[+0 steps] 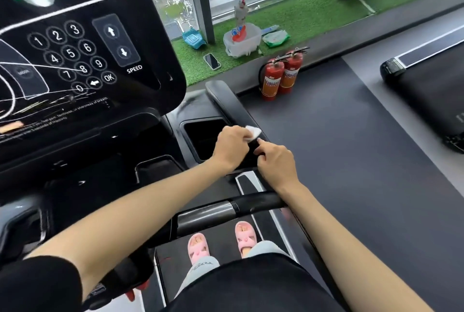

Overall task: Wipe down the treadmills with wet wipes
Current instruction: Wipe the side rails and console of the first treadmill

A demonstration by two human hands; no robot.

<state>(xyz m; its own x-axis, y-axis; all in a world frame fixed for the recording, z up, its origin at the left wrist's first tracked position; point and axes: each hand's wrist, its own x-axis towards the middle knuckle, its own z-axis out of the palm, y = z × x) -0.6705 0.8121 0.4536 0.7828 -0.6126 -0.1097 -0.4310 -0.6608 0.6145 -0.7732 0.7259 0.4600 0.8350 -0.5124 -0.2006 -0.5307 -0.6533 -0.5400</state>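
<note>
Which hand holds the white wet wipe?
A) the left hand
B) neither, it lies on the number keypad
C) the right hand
A: the wet wipe sticks out from the curled fingers of the left hand, over the treadmill's side arm.

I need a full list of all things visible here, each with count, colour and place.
console: 1, black, upper left
side rail: 1, black, centre
handlebar: 1, black and grey, lower middle
wipe: 1, white, in left hand
turf: 1, green, top right
extinguishers: 2, red, standing beside turf
phone: 1, dark, on turf
bin: 1, white, on turf
wipe pack: 1, green-white, right of bin
second treadmill: 1, black, far right
slippers: 2, pink, bottom middle
left hand: 1, holds wipe over side rail
right hand: 1, fingers curled, beside left hand
</note>
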